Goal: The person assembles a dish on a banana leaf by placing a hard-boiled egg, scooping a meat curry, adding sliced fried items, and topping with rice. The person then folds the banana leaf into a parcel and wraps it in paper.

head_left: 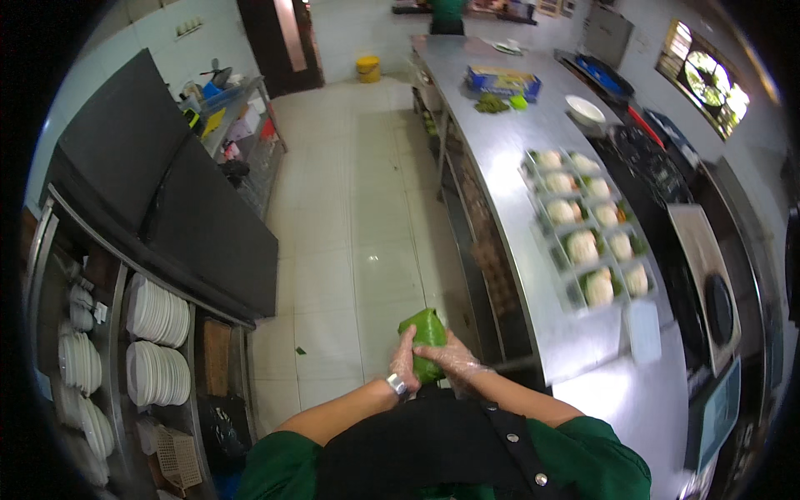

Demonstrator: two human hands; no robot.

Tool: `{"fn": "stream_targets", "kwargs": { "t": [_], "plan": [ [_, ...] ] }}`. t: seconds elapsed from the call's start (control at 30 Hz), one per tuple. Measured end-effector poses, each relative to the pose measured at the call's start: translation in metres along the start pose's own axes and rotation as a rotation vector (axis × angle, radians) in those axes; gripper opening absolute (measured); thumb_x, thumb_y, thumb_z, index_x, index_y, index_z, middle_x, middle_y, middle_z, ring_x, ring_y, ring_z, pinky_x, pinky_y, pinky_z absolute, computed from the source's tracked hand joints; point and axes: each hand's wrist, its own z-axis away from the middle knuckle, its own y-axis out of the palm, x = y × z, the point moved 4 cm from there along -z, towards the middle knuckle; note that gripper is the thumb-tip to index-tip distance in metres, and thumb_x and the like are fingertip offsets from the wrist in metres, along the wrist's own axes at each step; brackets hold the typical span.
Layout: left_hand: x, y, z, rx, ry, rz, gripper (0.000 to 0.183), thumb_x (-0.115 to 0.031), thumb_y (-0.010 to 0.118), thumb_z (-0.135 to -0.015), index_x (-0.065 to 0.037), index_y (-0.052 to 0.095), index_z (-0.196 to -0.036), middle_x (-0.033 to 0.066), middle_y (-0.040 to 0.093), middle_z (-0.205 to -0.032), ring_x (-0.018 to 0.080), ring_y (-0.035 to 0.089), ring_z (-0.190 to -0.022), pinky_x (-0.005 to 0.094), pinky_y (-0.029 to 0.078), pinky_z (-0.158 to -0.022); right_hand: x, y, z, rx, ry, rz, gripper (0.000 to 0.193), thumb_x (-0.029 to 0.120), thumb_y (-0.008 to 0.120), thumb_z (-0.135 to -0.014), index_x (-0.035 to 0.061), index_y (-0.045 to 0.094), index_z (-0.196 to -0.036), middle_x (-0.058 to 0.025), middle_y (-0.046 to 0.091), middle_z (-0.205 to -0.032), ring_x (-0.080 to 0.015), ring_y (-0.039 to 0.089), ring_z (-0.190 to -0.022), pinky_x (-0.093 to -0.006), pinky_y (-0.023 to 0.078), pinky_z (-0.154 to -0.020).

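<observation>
In front of my body, both hands hold a green leaf-wrapped parcel [427, 327], its folded top pointing away from me. My left hand [403, 365] wraps its left side, with a silver watch on that wrist. My right hand [452, 358] grips the parcel from the right, fingers across its near part. Clear plastic gloves cover both hands. To the right, on the steel counter [500, 167], stand two rows of clear plastic containers [573, 282], with mounds that look like rice on green leaf inside. Beside their near end lies a clear plastic lid [642, 332].
Farther along the counter are a blue and yellow box [503, 83], dark green leaves [492, 103] and a white bowl [585, 110]. Stacked white plates [158, 373] fill shelves at left, by a dark cabinet [208, 225]. A yellow bucket [367, 69] and another person [447, 17] are at the back.
</observation>
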Motion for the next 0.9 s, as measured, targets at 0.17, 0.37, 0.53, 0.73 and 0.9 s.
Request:
{"fn": "stream_targets", "kwargs": {
  "t": [0.17, 0.37, 0.53, 0.73, 0.9],
  "plan": [
    [-0.121, 0.010, -0.049, 0.045, 0.134, 0.159, 0.071, -0.063, 0.060, -0.088, -0.010, 0.051, -0.135, 0.0135, 0.060, -0.126, 0.0311, 0.059, -0.115, 0.0538, 0.048, -0.099, 0.121, 0.023, -0.098, 0.232, -0.013, 0.077, 0.083, 0.034, 0.084, -0.073, -0.0002, 0.043, -0.137, -0.0199, 0.061, -0.121, -0.0306, 0.061, -0.111, -0.0390, 0.049, -0.097],
    [-0.250, -0.009, -0.094, 0.075, 0.266, 0.515, 0.065, -0.054, 0.059, -0.092, -0.012, 0.047, -0.139, 0.0160, 0.056, -0.131, 0.0343, 0.057, -0.119, 0.0553, 0.047, -0.102, 0.205, 0.090, -0.239, 0.467, -0.023, 0.386, 0.083, 0.029, 0.082, -0.076, -0.0021, 0.039, -0.140, -0.0176, 0.059, -0.123, -0.0261, 0.059, -0.113, -0.0386, 0.049, -0.097],
    [-0.368, -0.020, -0.182, 0.060, 0.301, 0.516, 0.064, -0.059, 0.059, -0.090, -0.014, 0.052, -0.134, 0.0128, 0.060, -0.128, 0.0317, 0.058, -0.116, 0.0523, 0.046, -0.102, 0.295, 0.123, -0.354, 0.538, -0.044, 0.370, 0.083, 0.043, 0.082, -0.072, -0.0035, 0.047, -0.132, -0.0221, 0.063, -0.117, -0.0311, 0.062, -0.110, -0.0402, 0.050, -0.095],
    [-0.523, 0.050, -0.290, 0.226, 0.190, 0.336, 0.063, -0.057, 0.057, -0.091, -0.012, 0.050, -0.136, 0.0124, 0.059, -0.128, 0.0318, 0.059, -0.115, 0.0523, 0.046, -0.102, 0.391, 0.086, -0.510, 0.352, 0.002, 0.296, 0.078, 0.028, 0.082, -0.077, -0.0002, 0.042, -0.138, -0.0168, 0.061, -0.119, -0.0258, 0.062, -0.108, -0.0378, 0.051, -0.094],
    [-0.632, 0.121, -0.388, 0.394, 0.127, 0.240, 0.060, -0.049, 0.061, -0.092, -0.010, 0.049, -0.136, 0.0131, 0.059, -0.128, 0.0315, 0.059, -0.116, 0.0517, 0.046, -0.102, 0.478, 0.039, -0.605, 0.072, -0.106, 0.381, 0.090, 0.044, 0.083, -0.068, -0.0020, 0.044, -0.135, -0.0236, 0.063, -0.119, -0.0337, 0.064, -0.109, -0.0404, 0.051, -0.094]
  ]
}}
